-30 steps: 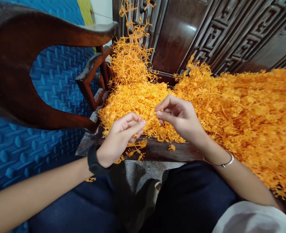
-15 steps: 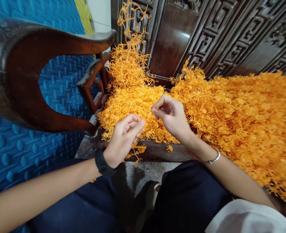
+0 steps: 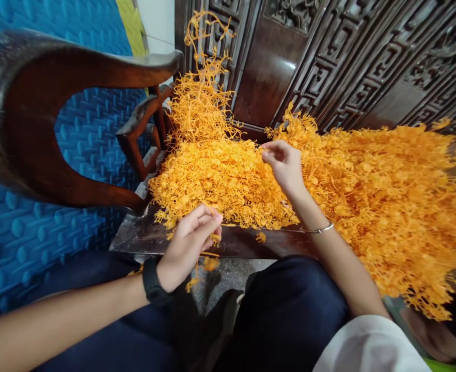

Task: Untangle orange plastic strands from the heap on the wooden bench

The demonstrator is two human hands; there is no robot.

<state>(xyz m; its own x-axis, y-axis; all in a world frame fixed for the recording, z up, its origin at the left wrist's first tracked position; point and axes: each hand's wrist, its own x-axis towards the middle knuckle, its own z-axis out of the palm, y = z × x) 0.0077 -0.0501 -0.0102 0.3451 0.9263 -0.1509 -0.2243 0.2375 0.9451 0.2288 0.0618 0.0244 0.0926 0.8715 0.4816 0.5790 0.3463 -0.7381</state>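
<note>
A big heap of thin orange plastic sprigs (image 3: pixel 367 181) covers the dark wooden seat (image 3: pixel 142 235) in front of me. My left hand (image 3: pixel 187 245), with a black band on its wrist, is curled shut at the seat's front edge, holding a few orange sprigs (image 3: pixel 206 263) that hang below it. My right hand (image 3: pixel 284 163), a thin metal bangle on its wrist, reaches further back onto the heap, its fingertips pinched on a sprig at the top of the pile.
A curved dark wooden armrest (image 3: pixel 57 113) arches at the left over a blue padded mat (image 3: pixel 26 227). Carved dark wood panels (image 3: pixel 347 57) rise behind the heap. My dark trousers (image 3: pixel 289 315) fill the foreground, with grey floor between my knees.
My hands have parted: the right moved up and back onto the heap, the left dropped toward the seat's front edge with its sprigs. The camera shifted slightly.
</note>
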